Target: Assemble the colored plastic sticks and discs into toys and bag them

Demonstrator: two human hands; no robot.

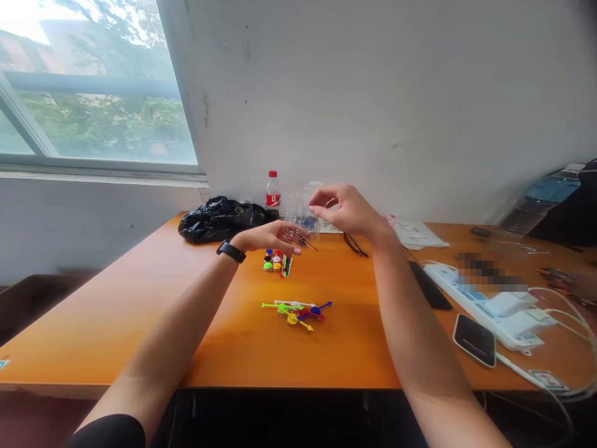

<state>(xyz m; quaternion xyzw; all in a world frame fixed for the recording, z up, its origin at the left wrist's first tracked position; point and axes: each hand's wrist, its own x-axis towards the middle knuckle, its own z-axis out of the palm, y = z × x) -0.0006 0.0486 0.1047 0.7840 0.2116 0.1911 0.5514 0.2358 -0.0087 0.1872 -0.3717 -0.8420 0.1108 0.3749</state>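
Above the middle of the table, my left hand [267, 237] has its fingers closed on a thin black arrow pointer [308, 241], which slants down to the right. Clear plastic shows beside its fingertips. My right hand [344, 205] is raised to the right of it, thumb and fingers bent together in a pinch; I cannot make out what they hold. Nearer to me lie several assembled arrow spinners [293, 311] in white, lime, yellow, blue and red. Behind them sit small coloured round pieces [272, 260] in rows, beside a few loose arrow pointers [286, 266].
At the back stand a black plastic bag [219, 221], a red-capped bottle [273, 193] and clear plastic bags [310, 193]. Black-framed glasses [355, 245] lie right of centre. On the right are a power strip [485, 305], cables and a phone [474, 340].
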